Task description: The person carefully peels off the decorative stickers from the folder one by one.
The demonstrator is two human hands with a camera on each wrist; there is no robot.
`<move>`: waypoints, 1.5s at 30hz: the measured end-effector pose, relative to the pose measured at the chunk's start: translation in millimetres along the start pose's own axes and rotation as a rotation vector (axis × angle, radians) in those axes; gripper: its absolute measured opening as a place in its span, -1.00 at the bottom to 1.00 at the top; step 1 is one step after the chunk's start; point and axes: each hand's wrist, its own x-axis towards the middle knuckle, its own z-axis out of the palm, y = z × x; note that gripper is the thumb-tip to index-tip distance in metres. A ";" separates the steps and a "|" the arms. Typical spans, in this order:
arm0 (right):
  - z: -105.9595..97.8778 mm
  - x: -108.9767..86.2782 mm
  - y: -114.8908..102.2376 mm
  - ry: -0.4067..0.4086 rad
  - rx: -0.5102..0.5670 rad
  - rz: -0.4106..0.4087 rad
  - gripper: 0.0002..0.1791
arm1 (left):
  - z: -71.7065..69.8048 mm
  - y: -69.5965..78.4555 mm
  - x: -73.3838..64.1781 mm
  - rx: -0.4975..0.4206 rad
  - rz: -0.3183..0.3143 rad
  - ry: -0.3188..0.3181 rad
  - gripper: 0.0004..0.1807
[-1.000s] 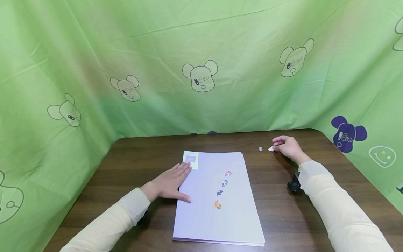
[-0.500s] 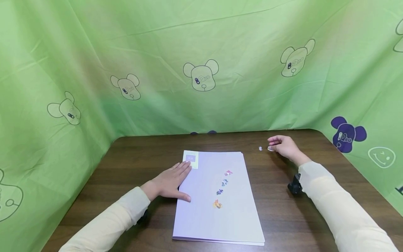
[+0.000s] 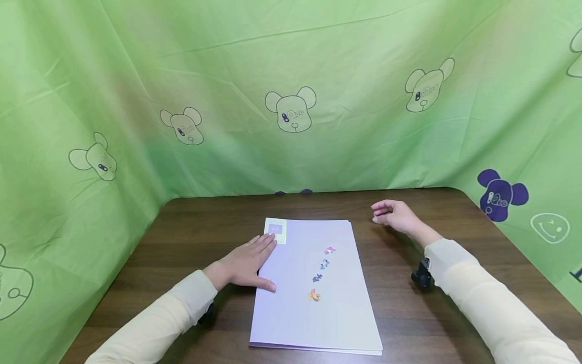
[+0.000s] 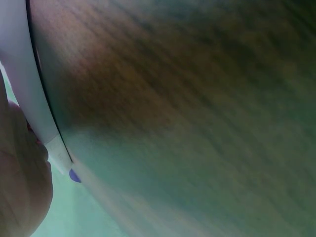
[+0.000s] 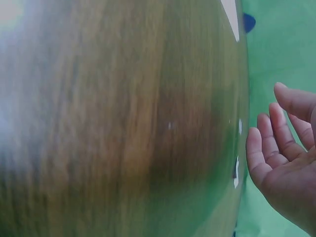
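My left hand (image 3: 247, 263) rests with straight fingers on the left side of a white rectangular pad or stack of sheets (image 3: 318, 323). A column of small cartoon figures, which look like stickers, lies on it: pink (image 3: 330, 250), light blue (image 3: 325, 264), dark blue (image 3: 317, 278) and orange-yellow (image 3: 314, 295). My right hand (image 3: 397, 216) hovers low over the table's far right with fingers loosely bent. The right wrist view shows thumb and fingers apart and nothing held. Beyond the fingers there, a white scrap (image 5: 236, 173) and a smaller pale bit (image 5: 240, 126) lie on the table.
A pale label with a purple square (image 3: 275, 229) sits at the pad's far left corner. The brown wooden table (image 3: 182, 227) ends at a green curtain (image 3: 227, 141) with bear-head prints. Black wrist cameras are worn, the right one (image 3: 423, 275) plainly visible.
My right hand has moved left from the white scrap to over the spot of the small bit, hiding both in the head view. The left hand and the pad have stayed put.
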 end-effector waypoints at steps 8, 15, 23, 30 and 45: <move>19.8 -3.6 -7.2 -0.077 0.023 -0.001 -0.50 | -0.3 0.3 -0.3 -0.004 -0.002 -0.009 0.30; 40.1 -6.8 -16.1 -0.148 0.091 -0.011 -0.52 | -0.1 0.4 0.2 -0.008 -0.005 -0.011 0.31; 62.4 -10.3 -26.3 -0.209 0.087 -0.044 -0.54 | -0.6 0.3 0.3 -0.019 0.011 0.005 0.30; 76.9 -11.5 -33.4 -0.241 0.048 -0.043 -0.60 | -1.8 0.4 1.4 -0.005 -0.001 -0.008 0.30; 89.9 -13.9 -35.0 -0.369 0.002 -0.179 -0.70 | -0.5 -0.3 0.2 -0.015 -0.002 -0.010 0.30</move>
